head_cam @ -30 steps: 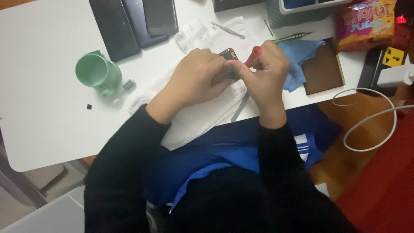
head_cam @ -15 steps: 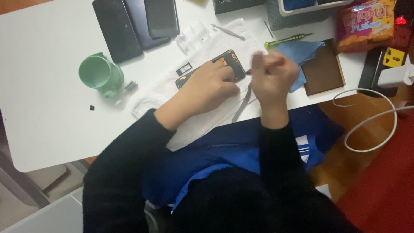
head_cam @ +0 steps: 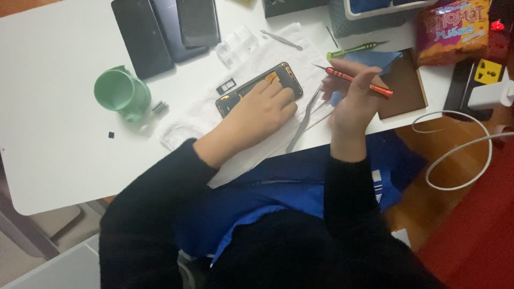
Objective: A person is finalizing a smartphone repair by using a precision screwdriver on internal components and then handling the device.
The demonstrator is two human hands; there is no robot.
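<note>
A person in a black sleeved top sits at a white table (head_cam: pixel 48 160), seen from above. A white cloth (head_cam: pixel 278 48) is spread across the table in front of them. Three dark phones (head_cam: pixel 160 29) lie side by side at the far edge, and a green mug (head_cam: pixel 120 92) stands to the left, well apart from the cloth. A brown square pad (head_cam: pixel 405 80) sits to the right, partly under a blue cloth (head_cam: pixel 377 58).

On the white cloth lies an opened phone (head_cam: pixel 254 85), its back off and the inner parts showing. The left hand (head_cam: pixel 257 115) rests flat on its near end, fingers spread and pressing down, not curled around it. The right hand (head_cam: pixel 353 99) is raised just to the right of the phone, closed around a red screwdriver (head_cam: pixel 356 81) whose tip points left toward the phone without touching it. Metal tweezers (head_cam: pixel 304 120) lie on the cloth between the two hands. A small black tray (head_cam: pixel 225 85) lies just beside the phone's far left corner.
</note>
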